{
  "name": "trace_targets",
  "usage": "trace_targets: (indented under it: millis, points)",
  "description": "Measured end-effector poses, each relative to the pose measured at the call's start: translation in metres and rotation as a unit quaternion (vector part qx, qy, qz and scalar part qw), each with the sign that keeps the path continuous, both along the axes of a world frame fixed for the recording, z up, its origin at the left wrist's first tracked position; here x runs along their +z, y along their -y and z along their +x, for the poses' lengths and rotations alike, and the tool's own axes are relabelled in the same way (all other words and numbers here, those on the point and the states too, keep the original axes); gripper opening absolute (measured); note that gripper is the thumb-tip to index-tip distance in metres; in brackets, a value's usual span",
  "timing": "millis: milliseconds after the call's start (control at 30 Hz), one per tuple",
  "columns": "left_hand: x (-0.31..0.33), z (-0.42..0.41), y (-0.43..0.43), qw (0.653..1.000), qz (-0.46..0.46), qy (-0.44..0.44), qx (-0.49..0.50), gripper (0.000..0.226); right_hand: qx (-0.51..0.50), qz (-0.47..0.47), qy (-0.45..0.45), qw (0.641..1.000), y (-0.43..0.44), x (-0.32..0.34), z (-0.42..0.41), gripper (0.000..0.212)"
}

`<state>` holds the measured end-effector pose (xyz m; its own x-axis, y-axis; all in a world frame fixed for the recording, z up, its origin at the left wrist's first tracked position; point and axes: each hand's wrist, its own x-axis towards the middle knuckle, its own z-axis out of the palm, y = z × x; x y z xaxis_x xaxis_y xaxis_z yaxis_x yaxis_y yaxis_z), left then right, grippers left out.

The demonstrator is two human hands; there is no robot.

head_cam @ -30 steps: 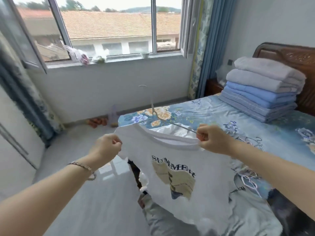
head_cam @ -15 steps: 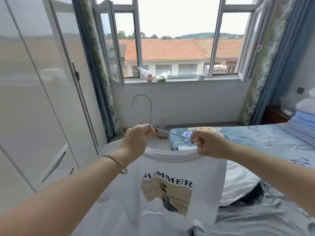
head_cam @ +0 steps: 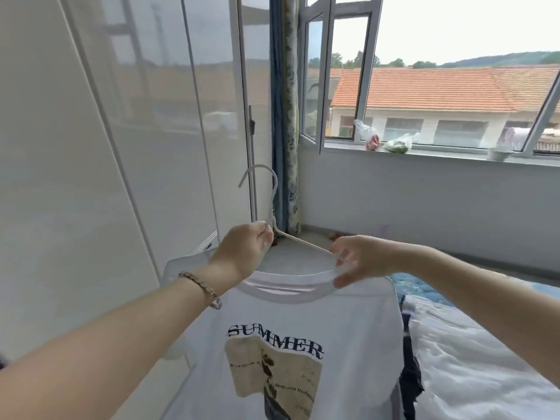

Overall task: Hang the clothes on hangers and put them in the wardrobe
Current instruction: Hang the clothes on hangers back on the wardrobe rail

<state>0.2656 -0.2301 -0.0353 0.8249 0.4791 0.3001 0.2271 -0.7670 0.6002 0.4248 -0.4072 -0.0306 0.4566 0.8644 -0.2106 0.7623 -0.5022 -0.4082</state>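
Your left hand (head_cam: 247, 253) was closed around the neck of the white wire hanger (head_cam: 274, 219), just under the hook, and your right hand (head_cam: 359, 259) pinched the collar of the white T-shirt (head_cam: 303, 344) together with the hanger's right arm; that hand was motion-blurred, so finger detail could not be read.

Change logged: a second before, you faced the bed and each hand gripped a shoulder of the shirt. Half a second before, your left hand had shifted to the hanger neck and your view had swung toward the window. At this moment the wardrobe (head_cam: 136, 147) filled the left of the frame, its glossy doors shut, and the window (head_cam: 424, 86) sat to the right.

Position: the shirt hung from the hanger in the air in front of you, print facing you, between the wardrobe and the bed (head_cam: 485, 344), touching neither as far as could be told.

Judgement: the hanging step for this shirt looked done or nearly done, with the right shoulder perhaps needing a final tug. A wardrobe door would need opening, which called for one hand free.
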Motion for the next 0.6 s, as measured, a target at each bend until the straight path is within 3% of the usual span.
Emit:
trace_targets:
  millis: [133, 333, 467, 600]
  points:
    - [0.003, 0.007, -0.014, 0.999, 0.004, 0.006, 0.04, 0.025, 0.01, 0.085, -0.056, 0.995, -0.003, -0.009, 0.042, 0.012]
    - [0.004, 0.019, -0.017, 0.998, 0.001, 0.01, 0.07, 0.028, -0.022, 0.232, -0.137, 0.963, -0.01, -0.018, 0.058, 0.013]
    - [0.006, 0.029, -0.012, 0.997, -0.008, 0.014, 0.075, 0.028, -0.018, 0.305, -0.054, 0.951, -0.022, -0.011, 0.044, 0.014]
    - [0.005, 0.032, -0.007, 0.998, -0.011, 0.009, 0.065, 0.025, 0.059, 0.205, 0.027, 0.977, -0.036, 0.005, 0.032, 0.019]
